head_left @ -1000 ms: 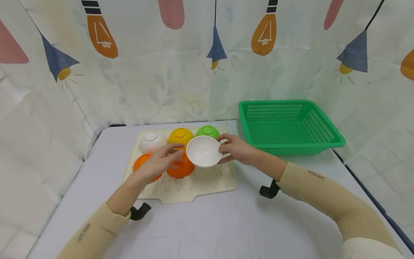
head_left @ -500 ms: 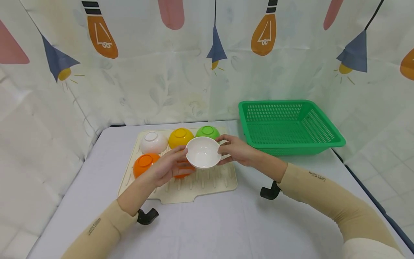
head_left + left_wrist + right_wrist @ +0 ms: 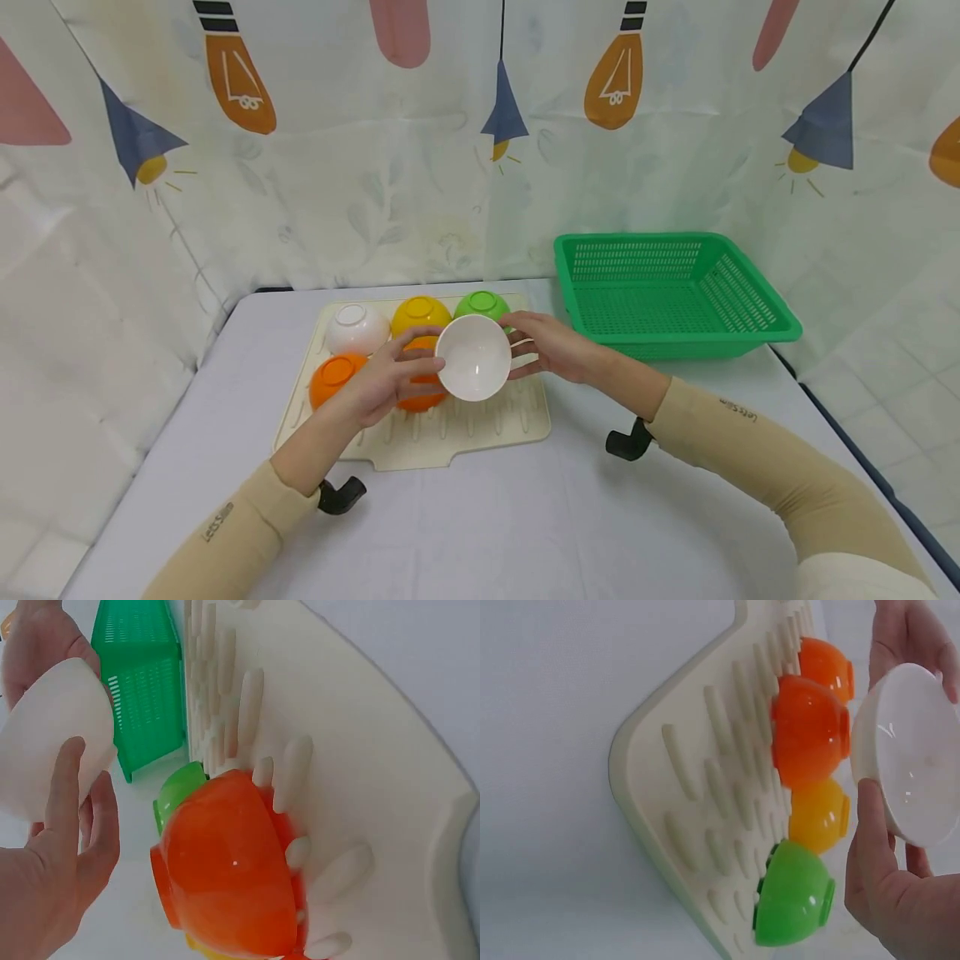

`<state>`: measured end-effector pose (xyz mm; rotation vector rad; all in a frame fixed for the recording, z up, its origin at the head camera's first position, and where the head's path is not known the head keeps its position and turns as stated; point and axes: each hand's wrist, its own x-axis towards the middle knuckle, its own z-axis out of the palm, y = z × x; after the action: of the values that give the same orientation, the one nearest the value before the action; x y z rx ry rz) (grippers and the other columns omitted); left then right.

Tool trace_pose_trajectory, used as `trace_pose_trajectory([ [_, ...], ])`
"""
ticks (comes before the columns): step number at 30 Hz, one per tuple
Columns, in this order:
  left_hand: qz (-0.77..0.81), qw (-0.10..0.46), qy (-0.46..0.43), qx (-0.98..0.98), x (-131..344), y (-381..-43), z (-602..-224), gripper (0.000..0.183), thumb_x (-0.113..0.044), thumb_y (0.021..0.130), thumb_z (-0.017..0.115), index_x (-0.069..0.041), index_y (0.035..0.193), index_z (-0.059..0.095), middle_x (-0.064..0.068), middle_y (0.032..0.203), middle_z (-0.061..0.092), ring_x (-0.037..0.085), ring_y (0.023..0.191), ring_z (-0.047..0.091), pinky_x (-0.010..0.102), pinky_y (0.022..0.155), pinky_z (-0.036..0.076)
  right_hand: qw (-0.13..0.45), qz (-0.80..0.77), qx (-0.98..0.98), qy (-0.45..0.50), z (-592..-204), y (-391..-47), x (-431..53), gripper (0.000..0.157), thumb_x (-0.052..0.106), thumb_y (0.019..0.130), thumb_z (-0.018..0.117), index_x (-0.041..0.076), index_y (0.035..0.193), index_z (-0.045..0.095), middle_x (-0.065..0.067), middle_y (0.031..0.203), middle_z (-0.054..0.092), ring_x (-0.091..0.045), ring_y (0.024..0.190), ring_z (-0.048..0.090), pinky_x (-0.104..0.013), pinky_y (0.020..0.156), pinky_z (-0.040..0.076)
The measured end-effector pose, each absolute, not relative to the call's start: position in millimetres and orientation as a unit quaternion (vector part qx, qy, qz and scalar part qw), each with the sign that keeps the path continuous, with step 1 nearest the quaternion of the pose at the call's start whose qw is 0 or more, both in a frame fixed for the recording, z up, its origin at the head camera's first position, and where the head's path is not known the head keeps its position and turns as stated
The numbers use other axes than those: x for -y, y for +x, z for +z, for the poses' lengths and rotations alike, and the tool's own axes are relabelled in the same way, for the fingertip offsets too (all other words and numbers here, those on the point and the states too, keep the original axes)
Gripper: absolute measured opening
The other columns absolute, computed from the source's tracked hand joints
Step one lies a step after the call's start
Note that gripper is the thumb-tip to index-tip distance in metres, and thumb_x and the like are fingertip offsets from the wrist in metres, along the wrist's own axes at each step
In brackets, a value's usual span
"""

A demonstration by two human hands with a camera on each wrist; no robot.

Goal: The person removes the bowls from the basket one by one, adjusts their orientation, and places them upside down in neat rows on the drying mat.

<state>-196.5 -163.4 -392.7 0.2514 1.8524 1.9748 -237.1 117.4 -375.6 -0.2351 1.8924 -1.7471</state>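
Note:
A white bowl point(image 3: 473, 357) is held up above the drying mat point(image 3: 480, 421), its inside tilted toward the head camera. My left hand point(image 3: 390, 379) holds its left side; in the left wrist view one digit lies along the bowl's wall. On the opposite side my right hand point(image 3: 558, 348) grips it near the rim, seen closely in the right wrist view. Below stand upturned bowls: an orange bowl point(image 3: 810, 731) partly behind my left hand in the head view, another orange bowl point(image 3: 335, 379), a pinkish-white bowl point(image 3: 357, 329), a yellow bowl point(image 3: 420, 313) and a green bowl point(image 3: 481, 304).
A green plastic basket point(image 3: 678, 343) with slotted walls stands at the back right of the white-covered table point(image 3: 510, 525). Rows of raised pegs point(image 3: 251, 701) cover the mat. A printed curtain point(image 3: 435, 192) hangs behind the table.
My left hand has moved right from over the orange bowls and taken hold of the white bowl's left side. The white bowl has tilted further toward the head camera.

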Motion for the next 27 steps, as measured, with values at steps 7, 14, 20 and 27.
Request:
trace_pose_trajectory([
  [7, 0.625, 0.147, 0.159, -0.750, 163.2, -194.3, -389.0, 0.059, -0.012, 0.086, 0.085, -0.017, 0.138, 0.057, 0.014, 0.137, 0.057, 0.034, 0.126, 0.055, 0.042, 0.093, 0.057, 0.290, -0.610, -0.725, -0.137, -373.1, -237.6, -123.9, 0.046, 0.034, 0.108, 0.054, 0.000, 0.137, 0.053, -0.018, 0.129, 0.056, -0.035, 0.116, 0.060, -0.050, 0.095, 0.056],
  [14, 0.536, 0.089, 0.242, -0.804, 162.4, -191.8, -386.7, 0.055, -0.014, 0.083, 0.088, -0.025, 0.130, 0.063, -0.001, 0.133, 0.060, 0.027, 0.125, 0.057, 0.042, 0.091, 0.057, 0.305, -0.584, -0.733, -0.167, -372.7, -238.9, -127.2, 0.049, 0.034, 0.107, 0.055, -0.001, 0.141, 0.049, -0.016, 0.133, 0.058, -0.036, 0.123, 0.057, -0.051, 0.105, 0.048],
  [20, 0.464, 0.013, 0.340, -0.818, 156.7, -188.7, -388.8, 0.052, -0.001, 0.082, 0.086, -0.020, 0.126, 0.067, -0.001, 0.133, 0.055, 0.026, 0.126, 0.052, 0.051, 0.098, 0.053, 0.312, -0.576, -0.738, -0.162, -371.9, -237.7, -127.3, 0.051, 0.036, 0.107, 0.056, 0.000, 0.142, 0.048, -0.015, 0.138, 0.055, -0.036, 0.130, 0.050, -0.054, 0.108, 0.044],
  [27, 0.348, -0.081, 0.412, -0.838, 152.6, -185.9, -391.7, 0.051, -0.001, 0.078, 0.088, -0.023, 0.121, 0.071, 0.006, 0.133, 0.051, 0.028, 0.123, 0.051, 0.047, 0.098, 0.053, 0.293, -0.533, -0.771, -0.188, -374.5, -237.1, -128.8, 0.054, 0.036, 0.100, 0.069, 0.009, 0.143, 0.051, -0.013, 0.143, 0.053, -0.033, 0.129, 0.052, -0.054, 0.107, 0.045],
])
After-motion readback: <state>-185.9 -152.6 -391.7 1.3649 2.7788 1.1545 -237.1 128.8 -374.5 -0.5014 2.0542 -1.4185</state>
